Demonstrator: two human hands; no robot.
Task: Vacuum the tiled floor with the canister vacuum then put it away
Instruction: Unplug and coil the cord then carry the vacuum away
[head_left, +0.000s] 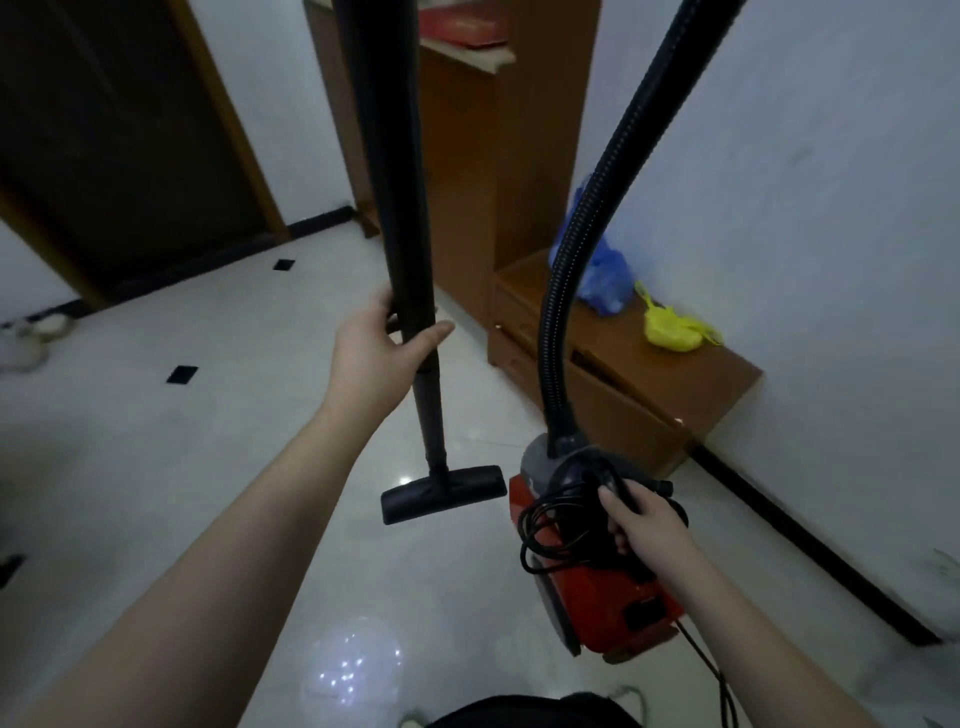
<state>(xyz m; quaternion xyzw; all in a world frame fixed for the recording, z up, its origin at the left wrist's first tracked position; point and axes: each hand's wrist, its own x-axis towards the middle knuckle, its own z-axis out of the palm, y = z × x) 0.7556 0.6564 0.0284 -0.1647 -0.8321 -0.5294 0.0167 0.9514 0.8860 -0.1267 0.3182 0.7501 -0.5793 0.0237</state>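
Left hand (384, 343) curls round long black rigid wand (400, 218), held upright; flat black floor nozzle (444, 493) hangs just above glossy white tiled floor (208, 467).

Right hand (644, 525) grips top of red canister vacuum (602, 587) with bunched black power cord (550, 525); canister looks lifted.

Risks: cord loops slip, tail drags, snags feet; ribbed black hose (587, 249) pulls wand off balance; nozzle knocks furniture.

Around: low brown wooden cabinet (649, 384) near right, carries blue plastic bag (597, 275) and yellow plastic bag (670, 332); tall wooden shelf unit (467, 182) behind wand; dark door (114, 145) far left.

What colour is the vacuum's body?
Red canister with a grey top, seen in the head view.
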